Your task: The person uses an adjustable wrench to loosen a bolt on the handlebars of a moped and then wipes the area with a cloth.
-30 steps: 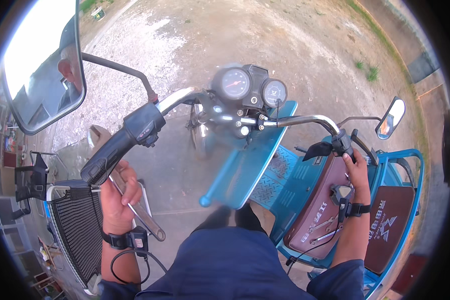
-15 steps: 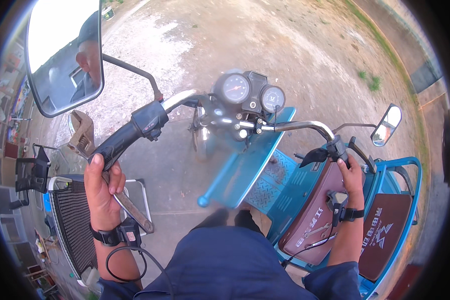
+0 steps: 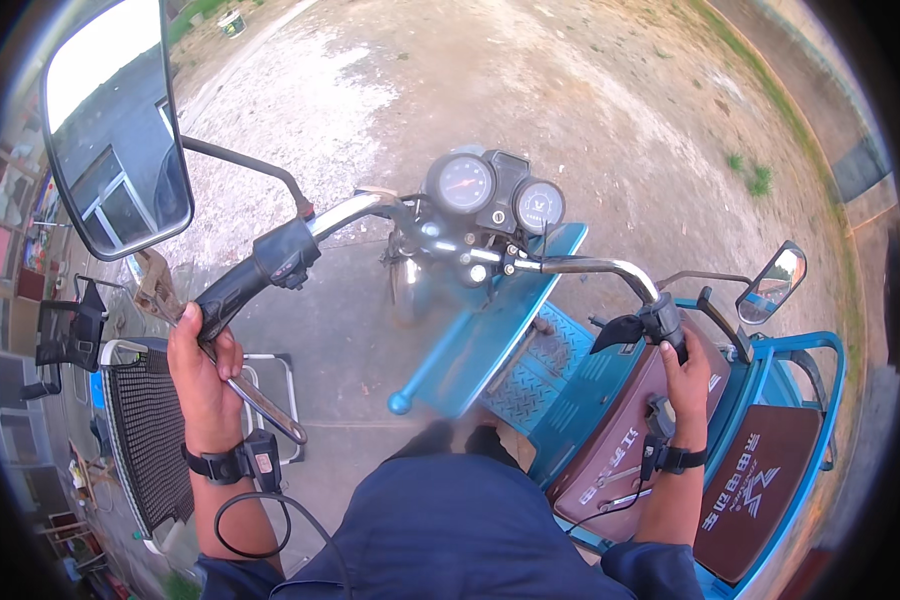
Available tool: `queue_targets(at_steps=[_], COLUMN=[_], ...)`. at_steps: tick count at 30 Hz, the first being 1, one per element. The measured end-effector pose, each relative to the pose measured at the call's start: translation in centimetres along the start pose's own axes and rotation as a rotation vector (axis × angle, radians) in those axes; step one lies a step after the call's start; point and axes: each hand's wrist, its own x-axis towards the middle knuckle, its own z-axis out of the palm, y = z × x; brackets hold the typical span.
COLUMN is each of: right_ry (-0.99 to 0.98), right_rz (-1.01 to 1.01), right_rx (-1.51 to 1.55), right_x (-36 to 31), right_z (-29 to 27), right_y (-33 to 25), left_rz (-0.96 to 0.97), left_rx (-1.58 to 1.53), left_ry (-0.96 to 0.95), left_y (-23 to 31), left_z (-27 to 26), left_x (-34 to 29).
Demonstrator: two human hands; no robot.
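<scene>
My left hand (image 3: 202, 378) is closed around an adjustable wrench (image 3: 270, 408), its thumb beside the end of the black left handlebar grip (image 3: 235, 298). The wrench's jaw rises past the outer side of that grip, and its handle slants down out of my fingers. Whether my palm also bears on the grip, I cannot tell. On the other side, my right hand (image 3: 685, 385) is wrapped around the right handlebar end (image 3: 662, 322). The chrome handlebar (image 3: 600, 264) belongs to a blue electric tricycle, with two round gauges (image 3: 465, 184) at its middle.
A large mirror (image 3: 120, 140) stands on the left, a smaller mirror (image 3: 773, 285) on the right. Behind the blue front panel (image 3: 500, 330) are a patterned footboard (image 3: 540, 365) and a brown seat (image 3: 610, 470). A black mesh chair (image 3: 145, 430) stands by my left forearm.
The handlebar's right side and my right hand have come slightly nearer. The wrench has tilted in my left hand. The left mirror has shifted and reflects a building's window.
</scene>
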Motion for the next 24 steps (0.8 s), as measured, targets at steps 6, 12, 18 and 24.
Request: queue_targets(at_steps=[6,12,18,24], right_ry=[0.179,0.188,-0.181,-0.274], right_rz=[-0.058,-0.424,-0.462,-0.422], right_rx=[-0.096,0.019,0.035,-0.216], right_x=[-0.7,-1.6,1.7,4.9], right_z=[-0.4,2.8,14.5,18.5], right_y=[-3.8,-12.6,-15.4,-16.7], left_rz=[-0.009,-0.007,-0.016,-0.007], left_rx=[0.013,0.036,0.03,0.036], left_ry=[0.02,0.05,0.034,0.042], left_y=[0.2,0.5,0.3,0.4], left_z=[0.2,0.2,0.3,0.2], left_x=[-0.1,-0.4,0.0,-0.2])
